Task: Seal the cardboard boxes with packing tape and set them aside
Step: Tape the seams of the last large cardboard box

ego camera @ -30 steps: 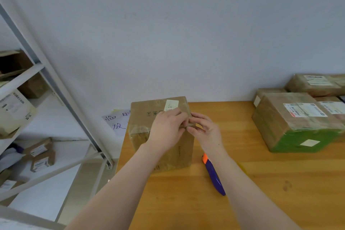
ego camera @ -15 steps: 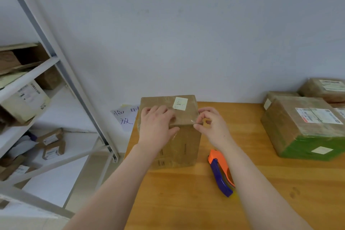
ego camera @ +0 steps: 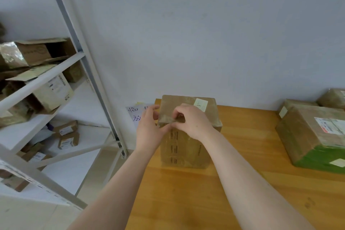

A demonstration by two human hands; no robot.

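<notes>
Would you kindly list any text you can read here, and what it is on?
"临" and "放": handwritten on the paper sheet, partly hidden by the left hand.
Cardboard box being taped: print and sticker too blurred to read.
Labelled box at right and shelf boxes: labels too small to read.

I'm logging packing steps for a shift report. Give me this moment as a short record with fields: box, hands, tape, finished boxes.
box: cardboard box, upright on the wooden table near its left edge
left hand: grips the box's upper left corner
right hand: pinches the tape strip at the top front edge
sticker: pale, on the box top
set aside: wrapped boxes at the table's right
</notes>
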